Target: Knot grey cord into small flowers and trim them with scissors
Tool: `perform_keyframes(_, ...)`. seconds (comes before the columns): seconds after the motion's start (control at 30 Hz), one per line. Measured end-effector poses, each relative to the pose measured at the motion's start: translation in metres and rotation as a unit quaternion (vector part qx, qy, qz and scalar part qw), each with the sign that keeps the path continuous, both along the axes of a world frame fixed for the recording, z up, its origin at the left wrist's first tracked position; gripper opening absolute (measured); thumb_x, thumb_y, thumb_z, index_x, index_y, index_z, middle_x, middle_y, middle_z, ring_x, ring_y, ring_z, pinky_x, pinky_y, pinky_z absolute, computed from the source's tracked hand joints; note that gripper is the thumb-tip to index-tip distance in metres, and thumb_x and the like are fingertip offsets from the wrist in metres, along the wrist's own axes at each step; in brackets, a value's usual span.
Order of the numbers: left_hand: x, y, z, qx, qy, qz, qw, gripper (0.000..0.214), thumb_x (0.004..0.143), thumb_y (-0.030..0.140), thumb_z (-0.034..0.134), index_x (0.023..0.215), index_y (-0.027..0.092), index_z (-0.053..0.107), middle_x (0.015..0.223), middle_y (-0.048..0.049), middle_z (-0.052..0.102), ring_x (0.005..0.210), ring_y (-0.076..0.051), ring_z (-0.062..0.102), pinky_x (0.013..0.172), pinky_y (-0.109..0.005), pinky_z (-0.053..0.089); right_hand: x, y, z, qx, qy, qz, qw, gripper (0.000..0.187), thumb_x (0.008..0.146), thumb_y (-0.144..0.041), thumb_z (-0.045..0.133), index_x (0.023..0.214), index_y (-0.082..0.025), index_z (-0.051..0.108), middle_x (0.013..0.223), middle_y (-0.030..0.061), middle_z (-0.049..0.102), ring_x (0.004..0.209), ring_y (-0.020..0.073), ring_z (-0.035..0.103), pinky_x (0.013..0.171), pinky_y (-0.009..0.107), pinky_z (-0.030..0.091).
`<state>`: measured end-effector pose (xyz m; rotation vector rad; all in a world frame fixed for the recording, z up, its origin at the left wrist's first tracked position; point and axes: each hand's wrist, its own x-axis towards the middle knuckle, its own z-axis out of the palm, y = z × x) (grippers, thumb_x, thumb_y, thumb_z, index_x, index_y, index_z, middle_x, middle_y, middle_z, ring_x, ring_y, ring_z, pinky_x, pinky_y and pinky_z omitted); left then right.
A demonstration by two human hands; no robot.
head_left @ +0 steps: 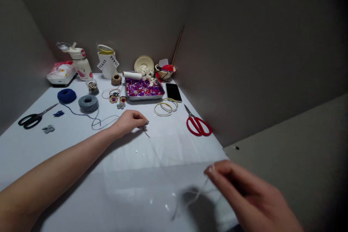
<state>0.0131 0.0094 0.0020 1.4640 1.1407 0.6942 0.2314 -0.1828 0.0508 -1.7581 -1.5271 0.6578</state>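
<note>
Out over the middle of the table, my left hand (127, 122) is closed in a pinch, its fingertips on a small grey-blue piece that they mostly cover. A short grey cord (146, 132) trails from under those fingers onto the white cloth. Close to me at the lower right, my right hand (244, 194) is raised over the table edge, thumb and forefinger pressed together on a thin pale thread (199, 191). The thread hangs down and is blurred. Beyond my left hand lie a grey-blue yarn ball (88, 103) and a small blue crocheted flower (121, 106).
Red-handled scissors (198, 125) lie at right, black-handled scissors (34, 119) at left. Behind are a metal tray (145, 98) of purple beads, a phone (174, 92), bangles (165, 108), a blue yarn ball (66, 95) and a bottle (83, 69). Walls border the table.
</note>
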Motion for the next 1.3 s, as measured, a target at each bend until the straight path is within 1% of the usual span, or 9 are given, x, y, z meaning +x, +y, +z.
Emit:
perform_keyframes(0.1,-0.002,-0.003,0.003,-0.014,0.001,0.02,1.0,0.01,0.066,0.022,0.066,0.068,0.012,0.069,0.065,-0.0067,0.066,0.057,-0.012,0.053,0.054,-0.025,0.039,0.005,0.034,0.004,0.137,-0.174,-0.152,0.963,0.027,0.084,-0.045,0.051,0.083,-0.021,0.064,0.064,0.0035,0.06,0.054,0.0158,0.051,0.05,0.027,0.035)
perform_keyframes(0.17,-0.003,-0.007,0.005,-0.029,-0.006,0.03,0.999,0.008,0.066,0.02,0.066,0.066,0.013,0.069,0.064,-0.0064,0.066,0.055,-0.011,0.051,0.053,-0.025,0.037,0.003,0.057,0.006,0.14,-0.283,-0.186,0.93,0.032,0.084,-0.039,0.049,0.105,-0.019,0.063,0.066,0.0058,0.062,0.054,0.0185,0.052,0.051,0.029,0.034)
perform_keyframes(0.23,-0.003,-0.011,0.006,-0.045,-0.021,0.039,0.998,0.006,0.066,0.019,0.066,0.065,0.013,0.068,0.064,-0.0062,0.065,0.055,-0.011,0.05,0.054,-0.026,0.037,-0.007,0.077,0.009,0.127,-0.324,-0.169,0.922,0.04,0.084,-0.036,0.05,0.118,-0.015,0.058,0.067,0.0076,0.063,0.053,0.0196,0.052,0.051,0.03,0.033)
perform_keyframes(0.33,-0.002,-0.015,0.008,-0.063,-0.048,0.054,0.995,0.005,0.066,0.018,0.066,0.064,0.014,0.068,0.064,-0.0054,0.065,0.056,-0.01,0.05,0.055,-0.026,0.037,-0.034,0.102,0.007,0.126,-0.256,-0.062,0.957,0.036,0.084,-0.032,0.051,0.116,-0.017,0.059,0.066,0.0034,0.06,0.056,0.0172,0.052,0.056,0.028,0.036)
perform_keyframes(0.4,-0.002,-0.016,0.008,-0.071,-0.072,0.069,0.993,0.004,0.066,0.017,0.066,0.064,0.014,0.067,0.062,-0.0041,0.063,0.055,-0.01,0.049,0.055,-0.025,0.037,-0.053,0.116,-0.001,0.077,-0.179,0.035,0.98,0.025,0.08,-0.033,0.057,0.1,-0.019,0.064,0.062,0.0,0.056,0.055,0.0148,0.049,0.054,0.026,0.035)
perform_keyframes(0.47,-0.003,-0.016,0.006,-0.077,-0.1,0.081,0.989,0.004,0.066,0.016,0.066,0.063,0.013,0.067,0.06,-0.0026,0.061,0.054,-0.009,0.048,0.055,-0.025,0.037,-0.066,0.128,-0.016,0.035,-0.11,0.076,0.99,0.019,0.075,-0.034,0.062,0.086,-0.018,0.064,0.059,-0.0028,0.05,0.054,0.013,0.046,0.052,0.024,0.032)
perform_keyframes(0.67,-0.002,-0.015,-0.001,-0.113,-0.172,0.081,0.975,0.004,0.066,0.016,0.068,0.064,0.012,0.067,0.063,-0.0031,0.062,0.058,-0.009,0.05,0.06,-0.025,0.041,-0.071,0.145,-0.05,0.01,0.047,0.079,0.996,0.015,0.074,-0.031,0.061,0.08,-0.017,0.06,0.054,-0.0084,0.032,0.052,0.0101,0.032,0.05,0.023,0.026)
perform_keyframes(0.97,-0.003,-0.013,-0.003,-0.118,-0.177,0.054,0.976,0.01,0.063,0.02,0.071,0.066,0.012,0.067,0.066,-0.0046,0.063,0.061,-0.01,0.052,0.059,-0.025,0.04,-0.065,0.146,-0.051,-0.025,0.159,0.092,0.983,0.021,0.075,-0.034,0.06,0.079,-0.014,0.065,0.053,-0.0067,0.038,0.051,0.0097,0.034,0.048,0.023,0.027)
perform_keyframes(1.3,-0.004,-0.014,-0.001,-0.103,-0.15,0.037,0.983,0.009,0.066,0.021,0.069,0.068,0.012,0.067,0.068,-0.0046,0.062,0.061,-0.01,0.051,0.061,-0.027,0.039,-0.062,0.148,-0.059,-0.037,0.164,0.103,0.98,0.015,0.077,-0.032,0.054,0.073,-0.017,0.059,0.055,-0.0052,0.042,0.052,0.01,0.037,0.049,0.023,0.03)
